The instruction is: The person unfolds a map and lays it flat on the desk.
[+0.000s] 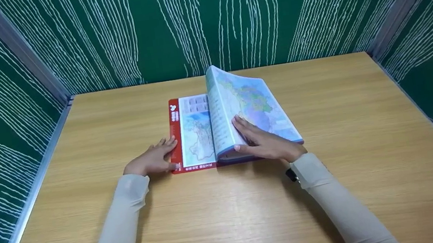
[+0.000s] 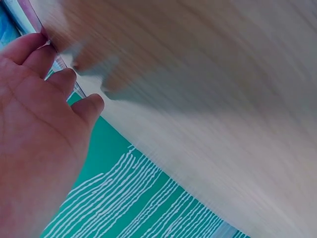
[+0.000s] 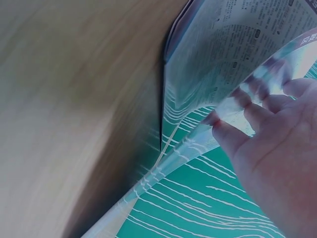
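Note:
A folded glossy map (image 1: 197, 134) with a red border lies at the middle of the wooden table. Its left panel is flat, while a curved map flap (image 1: 246, 96) stands partly raised on the right. My left hand (image 1: 153, 158) rests at the red left edge, fingers spread. My right hand (image 1: 267, 142) lies on the raised flap with fingers extended. In the right wrist view, those fingertips touch the shiny flap (image 3: 173, 153), and a text-printed panel (image 3: 218, 54) shows beyond it. The left wrist view has my fingers at the map's edge, with much of the map out of frame.
The wooden table (image 1: 221, 221) extends around the map on all sides. Green walls with white wavy lines (image 1: 211, 21) enclose its back and sides. Grey posts (image 1: 23, 50) stand at the back corners. A small black object (image 1: 291, 175) shows by the right cuff.

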The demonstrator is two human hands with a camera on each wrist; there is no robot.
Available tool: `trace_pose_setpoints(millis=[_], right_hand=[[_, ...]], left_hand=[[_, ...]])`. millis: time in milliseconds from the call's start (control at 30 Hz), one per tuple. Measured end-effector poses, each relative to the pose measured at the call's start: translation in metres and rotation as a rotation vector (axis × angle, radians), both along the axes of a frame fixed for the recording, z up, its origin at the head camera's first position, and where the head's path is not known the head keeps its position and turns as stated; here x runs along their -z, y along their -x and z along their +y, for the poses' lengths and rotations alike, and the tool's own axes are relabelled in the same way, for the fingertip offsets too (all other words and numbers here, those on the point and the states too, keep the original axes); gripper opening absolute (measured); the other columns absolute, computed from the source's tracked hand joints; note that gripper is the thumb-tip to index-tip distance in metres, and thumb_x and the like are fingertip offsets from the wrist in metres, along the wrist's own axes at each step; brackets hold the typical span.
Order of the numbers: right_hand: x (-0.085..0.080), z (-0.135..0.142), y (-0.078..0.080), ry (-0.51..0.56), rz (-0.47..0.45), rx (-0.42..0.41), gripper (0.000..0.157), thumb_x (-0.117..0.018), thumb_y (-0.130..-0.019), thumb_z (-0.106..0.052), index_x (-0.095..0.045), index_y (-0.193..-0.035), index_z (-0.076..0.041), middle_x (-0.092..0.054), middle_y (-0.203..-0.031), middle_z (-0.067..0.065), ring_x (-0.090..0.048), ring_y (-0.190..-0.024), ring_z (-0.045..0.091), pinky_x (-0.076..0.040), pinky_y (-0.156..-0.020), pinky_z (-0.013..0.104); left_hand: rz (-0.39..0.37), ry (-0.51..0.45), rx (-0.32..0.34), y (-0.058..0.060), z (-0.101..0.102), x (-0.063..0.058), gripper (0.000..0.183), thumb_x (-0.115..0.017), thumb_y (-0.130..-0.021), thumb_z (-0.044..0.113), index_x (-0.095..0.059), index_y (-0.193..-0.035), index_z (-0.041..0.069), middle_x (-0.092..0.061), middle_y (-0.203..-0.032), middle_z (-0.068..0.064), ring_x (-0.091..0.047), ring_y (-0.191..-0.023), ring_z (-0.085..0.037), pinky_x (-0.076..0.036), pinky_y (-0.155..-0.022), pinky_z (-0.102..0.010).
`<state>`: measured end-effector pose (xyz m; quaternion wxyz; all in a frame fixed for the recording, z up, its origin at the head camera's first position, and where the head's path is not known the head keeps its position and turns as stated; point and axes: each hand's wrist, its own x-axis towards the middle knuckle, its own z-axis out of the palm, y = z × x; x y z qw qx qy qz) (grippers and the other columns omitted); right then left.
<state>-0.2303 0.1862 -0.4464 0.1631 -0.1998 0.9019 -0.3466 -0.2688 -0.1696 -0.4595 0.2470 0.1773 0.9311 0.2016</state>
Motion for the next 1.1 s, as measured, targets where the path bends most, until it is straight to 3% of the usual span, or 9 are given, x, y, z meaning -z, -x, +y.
trace_pose_setpoints(millis=[267,800,1100], right_hand=[[0.002,0.006,0.001,-0.017,0.032,-0.024,0.086,-0.047,-0.087,-0.068,0.002,-0.152,-0.041,0.010,-0.161,-0.017,0.007,-0.150,0.015,-0.010,-0.120,0.054],[0.006,0.020,0.002,-0.037,-0.006,0.004,0.086,-0.048,-0.086,-0.070,0.003,-0.150,-0.046,0.012,-0.160,-0.019,0.010,-0.150,0.013,-0.008,-0.120,0.054],[0.009,0.031,0.002,-0.029,0.029,-0.025,0.086,-0.048,-0.091,-0.063,0.002,-0.154,-0.033,0.011,-0.162,-0.010,0.008,-0.150,0.018,-0.008,-0.121,0.051]], left_hand=[[0.000,-0.012,-0.032,0.000,-0.007,0.000,0.094,-0.070,-0.080,0.041,-0.016,-0.154,0.022,-0.010,-0.163,-0.004,-0.001,-0.151,-0.029,-0.001,-0.121,-0.053],[0.023,0.008,-0.096,-0.002,-0.018,-0.002,0.098,-0.073,-0.079,0.044,-0.014,-0.154,0.022,-0.010,-0.163,-0.002,0.000,-0.151,-0.031,0.000,-0.120,-0.054],[0.025,0.026,-0.111,0.001,-0.024,-0.002,0.095,-0.069,-0.081,0.044,-0.016,-0.154,0.016,-0.010,-0.163,-0.007,0.002,-0.150,-0.034,0.001,-0.119,-0.057]])
